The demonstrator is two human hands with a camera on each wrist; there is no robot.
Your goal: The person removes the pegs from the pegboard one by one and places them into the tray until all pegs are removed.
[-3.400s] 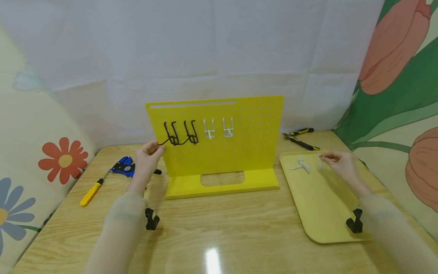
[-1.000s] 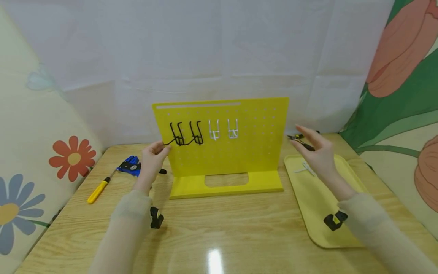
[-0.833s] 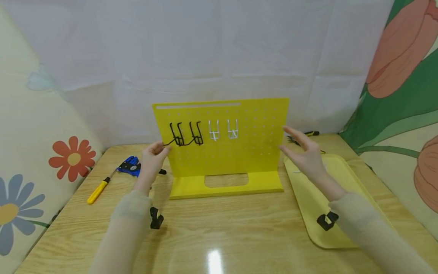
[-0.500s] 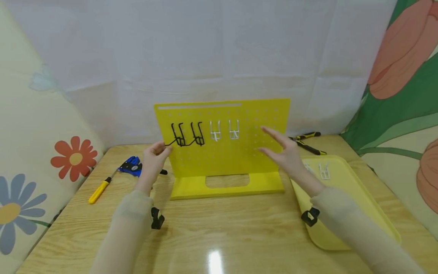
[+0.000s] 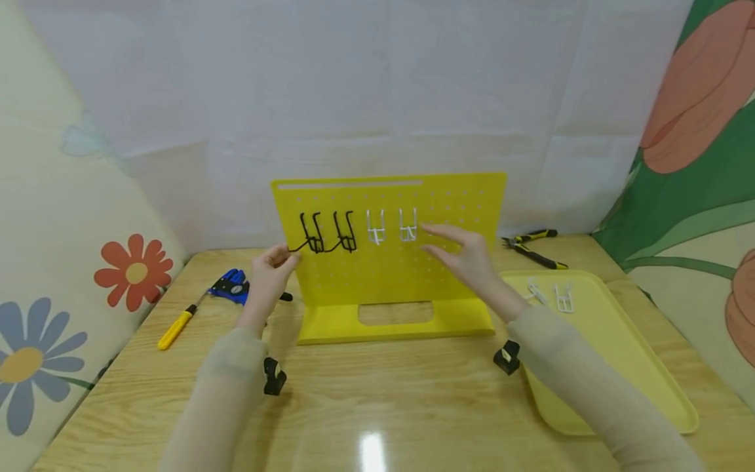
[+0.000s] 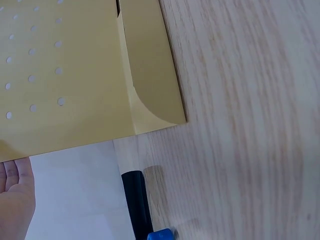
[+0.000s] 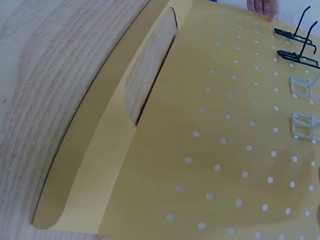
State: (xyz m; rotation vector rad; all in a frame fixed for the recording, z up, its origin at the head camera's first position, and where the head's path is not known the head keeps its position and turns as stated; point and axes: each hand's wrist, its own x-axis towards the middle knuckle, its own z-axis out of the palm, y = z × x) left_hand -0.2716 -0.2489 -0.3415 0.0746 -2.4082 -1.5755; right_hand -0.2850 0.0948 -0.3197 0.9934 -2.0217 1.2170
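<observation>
A yellow pegboard (image 5: pixel 383 275) stands upright on its base, carrying two black wire hooks (image 5: pixel 311 233) (image 5: pixel 345 233) and two white wire hooks (image 5: pixel 375 227) (image 5: pixel 408 225). My left hand (image 5: pixel 268 278) pinches the board's left edge, thumb in front, just beside a black hook's prong. In the left wrist view part of that hand (image 6: pixel 16 200) shows beyond the board's edge. My right hand (image 5: pixel 468 257) is in front of the board, thumb and forefinger spread, fingertips right at the side of the right-hand white hook. The right wrist view shows the hooks, but that hand is nearly all outside it.
A yellow tray (image 5: pixel 613 367) on the right holds two loose white hooks (image 5: pixel 563 298) (image 5: pixel 537 292). Black-and-yellow pliers (image 5: pixel 533 252) lie behind it. To the left are a yellow-handled screwdriver (image 5: pixel 177 328) and a blue-and-black tool (image 5: pixel 231 286). A white cloth (image 5: pixel 377 85) hangs behind.
My right hand has let go of a white hook, which now lies in the tray, and has moved left across the board to the mounted white hook. My left hand keeps its place.
</observation>
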